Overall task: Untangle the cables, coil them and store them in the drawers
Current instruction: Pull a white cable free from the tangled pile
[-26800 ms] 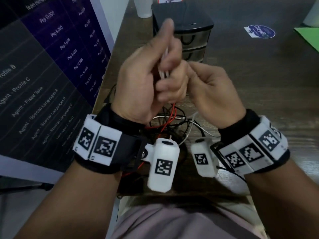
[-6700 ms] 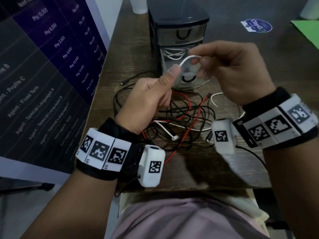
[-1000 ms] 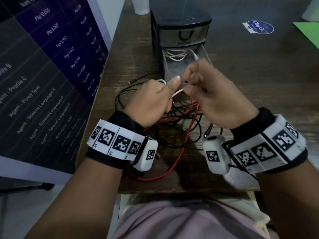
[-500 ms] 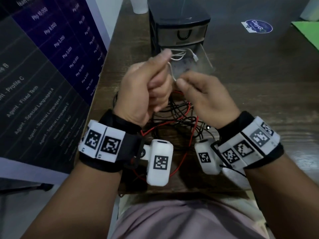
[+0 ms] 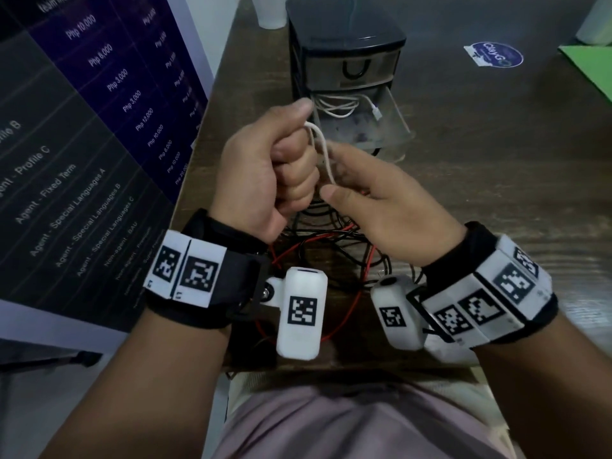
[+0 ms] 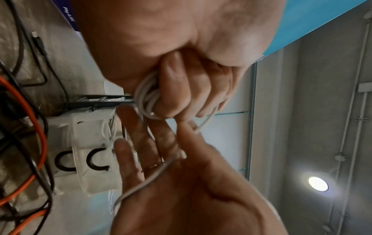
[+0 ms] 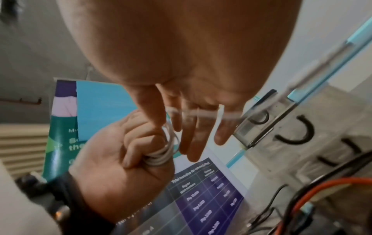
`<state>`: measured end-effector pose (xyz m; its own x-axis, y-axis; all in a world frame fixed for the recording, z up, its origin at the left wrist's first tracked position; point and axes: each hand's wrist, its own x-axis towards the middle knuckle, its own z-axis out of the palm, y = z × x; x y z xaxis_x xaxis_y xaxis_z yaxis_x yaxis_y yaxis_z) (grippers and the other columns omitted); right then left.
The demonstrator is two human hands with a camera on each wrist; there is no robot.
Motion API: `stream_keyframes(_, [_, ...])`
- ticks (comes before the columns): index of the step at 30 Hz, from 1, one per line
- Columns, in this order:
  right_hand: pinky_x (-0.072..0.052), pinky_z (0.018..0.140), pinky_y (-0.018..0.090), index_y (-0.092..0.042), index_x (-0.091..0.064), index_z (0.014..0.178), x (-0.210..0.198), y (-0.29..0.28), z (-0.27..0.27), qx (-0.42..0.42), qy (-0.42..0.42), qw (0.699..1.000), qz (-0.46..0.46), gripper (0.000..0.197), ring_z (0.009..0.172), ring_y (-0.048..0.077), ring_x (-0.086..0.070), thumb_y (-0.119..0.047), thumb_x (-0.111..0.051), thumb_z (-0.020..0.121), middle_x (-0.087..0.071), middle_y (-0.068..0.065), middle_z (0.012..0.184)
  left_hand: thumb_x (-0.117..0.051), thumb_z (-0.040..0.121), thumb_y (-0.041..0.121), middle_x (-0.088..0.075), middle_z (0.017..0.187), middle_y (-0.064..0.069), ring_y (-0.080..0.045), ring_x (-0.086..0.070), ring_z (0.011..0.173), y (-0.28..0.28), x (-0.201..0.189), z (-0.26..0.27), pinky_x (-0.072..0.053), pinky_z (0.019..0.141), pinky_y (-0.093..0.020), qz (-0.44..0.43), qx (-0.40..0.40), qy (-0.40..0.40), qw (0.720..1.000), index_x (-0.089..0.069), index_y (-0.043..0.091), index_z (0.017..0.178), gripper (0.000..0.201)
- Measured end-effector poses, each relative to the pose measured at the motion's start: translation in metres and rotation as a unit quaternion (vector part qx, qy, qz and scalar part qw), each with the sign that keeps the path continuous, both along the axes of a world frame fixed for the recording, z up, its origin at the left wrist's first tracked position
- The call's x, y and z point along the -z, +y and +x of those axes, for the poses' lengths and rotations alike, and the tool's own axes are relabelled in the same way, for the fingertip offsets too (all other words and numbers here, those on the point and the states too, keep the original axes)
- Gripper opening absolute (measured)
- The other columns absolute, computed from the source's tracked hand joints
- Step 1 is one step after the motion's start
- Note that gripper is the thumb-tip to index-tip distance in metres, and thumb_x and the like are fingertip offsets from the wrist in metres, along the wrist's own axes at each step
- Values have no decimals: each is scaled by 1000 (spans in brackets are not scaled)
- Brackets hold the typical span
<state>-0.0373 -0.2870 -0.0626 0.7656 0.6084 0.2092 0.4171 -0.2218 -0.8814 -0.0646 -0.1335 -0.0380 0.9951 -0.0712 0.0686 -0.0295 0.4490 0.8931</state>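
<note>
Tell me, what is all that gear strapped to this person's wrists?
Each bare forearm wears a black wrist strap faced with white panels printed with black square codes. A rounded white camera pod bearing one such code juts from each strap. A thin ring shows on a finger of the right hand.

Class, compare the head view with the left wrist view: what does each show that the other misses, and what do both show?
Only the head view shows the drawer unit's black top, the coiled white cable already in the open drawer, the round sticker and both marker wristbands.

Only the left wrist view shows the loops bunched inside the left hand's curled fingers, a ceiling light and a black plug.

Both show the white cable running between the left hand and the right hand, the red cable and the drawer handles.
</note>
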Motion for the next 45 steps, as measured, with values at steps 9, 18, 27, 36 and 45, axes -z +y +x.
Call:
stream_keyframes(9, [-39,52,12,-19,-53,125,-19,10,-15,0,88,986,139,32,58,2,-47,-17,-26,108,-55,-24,59,-31,99,24,-19,35,10,-8,-9,28,1,-2,-1,-12,34,-11,-47,106,-46,992,-22,28,45,55])
stream_keyframes(18, [-39,52,10,-7,-51,86,-20,16,-9,54,51,983,168,25,52,-3,-48,-7,-36,106,-48,-15,61,-30,100,24,-16,35,8,-8,-11,27,-7,-1,-1,-14,32,-12,-90,131,-43,986,-21,25,46,54])
stream_keyframes(27, [-40,54,12,-9,-54,90,-19,20,-13,56,83,978,181,27,57,-1,-52,-23,-35,103,-56,-12,65,-32,99,29,-16,36,7,-9,-12,28,-10,-3,-3,-16,31,-13,-98,135,-28,986,-20,25,47,53])
stream_keyframes(36, [-36,32,16,-3,-49,93,-28,16,-6,29,197,935,293,30,34,5,-49,-15,-26,108,-57,-4,48,-20,103,34,-48,49,-3,-16,-50,47,-15,-5,-1,-51,54,-30,-68,182,-46,980,-45,15,56,57])
stream_keyframes(45, [-32,33,19,-5,-50,81,-28,13,-2,59,112,962,240,33,32,6,-43,-15,-32,108,-50,-6,41,-32,104,20,-53,47,-3,-18,-51,43,-29,1,-3,-48,52,-29,56,12,-106,993,-42,16,55,51])
